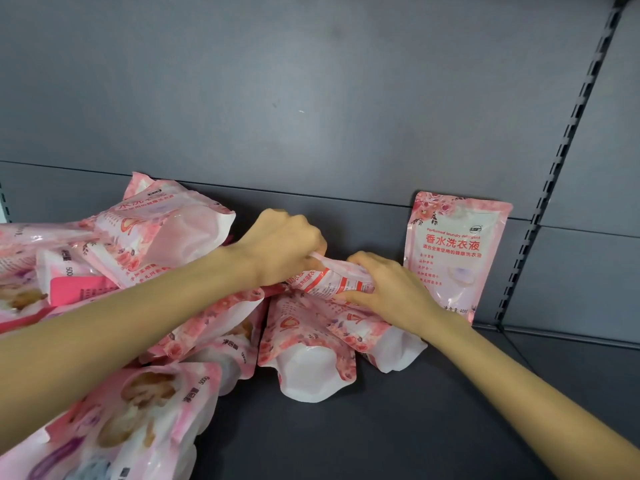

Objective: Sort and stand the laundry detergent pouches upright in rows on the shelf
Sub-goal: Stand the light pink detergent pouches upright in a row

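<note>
Both hands grip one pink and white plastic detergent pouch point(341, 280) that lies on its side. The left hand point(284, 247) pinches its end from above, the right hand point(388, 289) curls around its other end. This pouch rests on top of the pile of fallen pink pouches point(145, 271) on the dark grey metal shelf point(398, 427). Just beside the right hand, one pink flower-printed pouch point(457, 254) stands upright against the grey back panel point(311, 98).
</note>
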The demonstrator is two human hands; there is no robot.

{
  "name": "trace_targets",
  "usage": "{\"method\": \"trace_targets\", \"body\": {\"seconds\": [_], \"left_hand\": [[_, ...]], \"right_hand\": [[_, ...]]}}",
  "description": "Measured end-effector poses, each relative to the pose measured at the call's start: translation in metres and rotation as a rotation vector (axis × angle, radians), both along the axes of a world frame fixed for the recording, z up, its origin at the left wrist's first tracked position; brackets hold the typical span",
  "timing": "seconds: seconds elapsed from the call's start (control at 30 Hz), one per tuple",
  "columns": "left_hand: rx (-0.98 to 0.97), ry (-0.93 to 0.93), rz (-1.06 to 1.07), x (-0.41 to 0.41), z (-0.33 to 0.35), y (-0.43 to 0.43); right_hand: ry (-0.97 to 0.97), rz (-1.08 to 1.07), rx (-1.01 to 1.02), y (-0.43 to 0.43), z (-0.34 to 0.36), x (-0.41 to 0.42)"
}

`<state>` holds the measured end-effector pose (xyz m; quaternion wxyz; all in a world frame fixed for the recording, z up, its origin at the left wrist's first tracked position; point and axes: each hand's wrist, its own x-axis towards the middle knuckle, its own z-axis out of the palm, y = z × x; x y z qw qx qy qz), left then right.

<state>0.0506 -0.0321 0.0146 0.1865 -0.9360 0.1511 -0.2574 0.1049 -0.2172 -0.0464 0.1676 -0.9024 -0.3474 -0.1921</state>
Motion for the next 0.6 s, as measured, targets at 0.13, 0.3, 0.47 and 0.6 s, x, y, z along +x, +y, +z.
{"method": "trace_targets", "body": {"seconds": [0.13, 0.3, 0.47, 0.6], "left_hand": [[-0.091, -0.001, 0.007, 0.005, 0.007, 0.001], [-0.268, 0.044, -0.033, 0.012, 0.01, 0.003], [-0.543, 0.157, -0.067, 0.014, 0.005, 0.011], [-0.708, 0.225, -0.091, 0.02, 0.0, 0.024]], "right_hand": [[-0.02, 0.006, 0.089, -0.004, -0.005, 0.002], [0.045, -0.026, 0.211, -0.005, -0.005, 0.007], [0.149, -0.072, 0.397, -0.008, -0.003, 0.013], [0.156, -0.105, 0.452, -0.013, -0.005, 0.015]]}}
